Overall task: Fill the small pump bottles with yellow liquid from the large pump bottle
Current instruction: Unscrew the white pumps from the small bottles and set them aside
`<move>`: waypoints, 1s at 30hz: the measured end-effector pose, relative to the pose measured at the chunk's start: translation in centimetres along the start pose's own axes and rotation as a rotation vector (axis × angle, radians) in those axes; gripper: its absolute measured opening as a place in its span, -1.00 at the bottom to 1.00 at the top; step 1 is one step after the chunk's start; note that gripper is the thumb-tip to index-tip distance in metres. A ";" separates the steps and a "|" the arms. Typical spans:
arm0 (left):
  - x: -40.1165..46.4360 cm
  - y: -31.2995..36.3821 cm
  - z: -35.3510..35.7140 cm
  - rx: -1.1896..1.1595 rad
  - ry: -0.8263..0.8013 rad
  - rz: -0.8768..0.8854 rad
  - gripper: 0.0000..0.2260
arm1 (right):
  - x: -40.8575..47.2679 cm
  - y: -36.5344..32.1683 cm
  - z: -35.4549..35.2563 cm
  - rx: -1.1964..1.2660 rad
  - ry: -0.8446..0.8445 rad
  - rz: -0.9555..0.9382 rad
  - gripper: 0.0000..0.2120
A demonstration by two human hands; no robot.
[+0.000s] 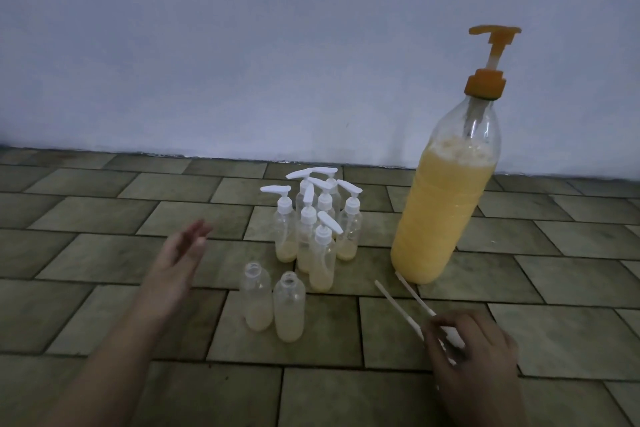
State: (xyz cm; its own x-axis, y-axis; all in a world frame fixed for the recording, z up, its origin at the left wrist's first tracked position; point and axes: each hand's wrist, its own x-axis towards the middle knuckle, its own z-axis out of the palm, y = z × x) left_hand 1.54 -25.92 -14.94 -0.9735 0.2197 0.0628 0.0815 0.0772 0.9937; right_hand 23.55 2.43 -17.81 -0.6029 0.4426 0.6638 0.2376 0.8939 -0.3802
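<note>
Tiled floor by a pale wall: two uncapped small bottles (273, 302) stand at three o'clock of the open, empty left hand (180, 260); right hand (471, 347) pinches white pump tubes (408, 302)

Large pump bottle (441, 208), orange-capped, nearly full of yellow liquid, upright right of clustered small pump bottles (317, 229); two uncapped bottles (273, 302) nearest.

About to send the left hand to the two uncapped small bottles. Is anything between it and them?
Nothing visible. The left hand hovers open above bare floor tiles, just left of the two uncapped bottles. The capped small bottles stand behind them, off that path.
</note>
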 end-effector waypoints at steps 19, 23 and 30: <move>4.8 3.7 5.5 0.158 -0.134 0.111 -0.77 | 5.3 -7.0 -2.8 0.322 0.088 -0.173 -0.93; 2.2 8.3 4.6 -0.058 -0.128 0.211 -0.65 | 9.8 -11.6 -5.2 0.668 -0.079 0.121 -0.91; -2.0 12.0 6.4 -0.041 -0.161 0.243 -0.43 | 15.5 -17.1 -4.8 0.868 -0.419 0.269 -0.64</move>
State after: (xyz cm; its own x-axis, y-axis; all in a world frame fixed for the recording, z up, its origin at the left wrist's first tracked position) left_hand 5.80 -19.15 -3.74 -0.8800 0.3787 0.2867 0.2959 -0.0350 0.9546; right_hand 13.86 -5.64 2.06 -0.8705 0.4120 0.2693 -0.1321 0.3315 -0.9342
